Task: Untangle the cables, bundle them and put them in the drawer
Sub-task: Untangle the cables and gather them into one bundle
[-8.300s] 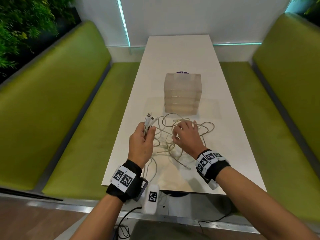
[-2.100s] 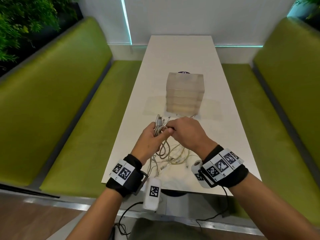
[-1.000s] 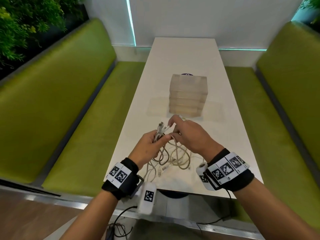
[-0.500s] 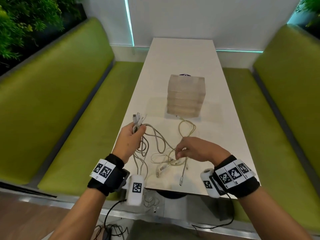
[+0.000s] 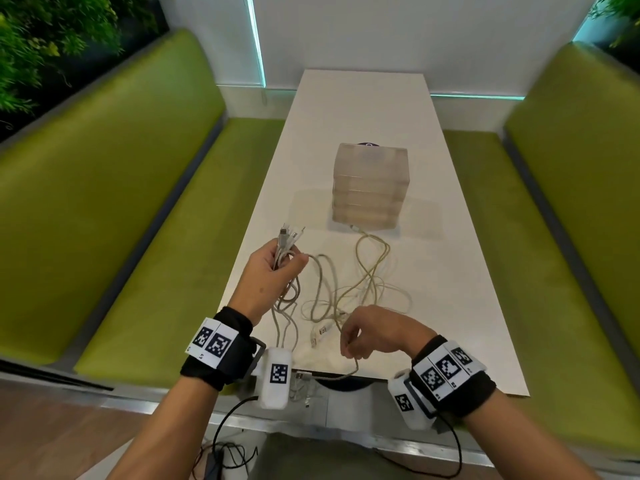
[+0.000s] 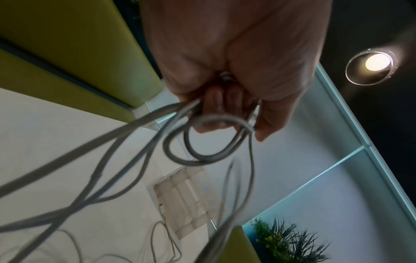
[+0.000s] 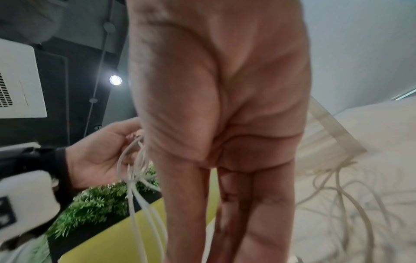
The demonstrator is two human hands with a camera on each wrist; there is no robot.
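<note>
Several whitish cables (image 5: 346,292) lie in a loose tangle on the white table (image 5: 450,306). My left hand (image 5: 291,265) is raised at the table's left edge and grips a bunch of cable ends, their plugs (image 5: 287,233) sticking up above the fist. The left wrist view shows the same hand (image 6: 236,71) curled round the cables, with a loop (image 6: 202,142) hanging below. My right hand (image 5: 348,348) is at the front edge and pinches one cable, which drops over the edge. A translucent drawer unit (image 5: 370,188), drawers shut, stands behind the tangle, with one cable end reaching its base.
Green benches (image 5: 138,237) run along both sides of the table. A dark round object (image 5: 369,144) peeks out behind the drawer unit. A few plug ends (image 5: 301,386) hang below the table's front edge. Plants (image 5: 52,36) fill the upper left corner.
The hands, which met over the tangle a second ago, have parted. My right hand has drawn one cable back to the front edge; the left hand stays raised with the bunch.
</note>
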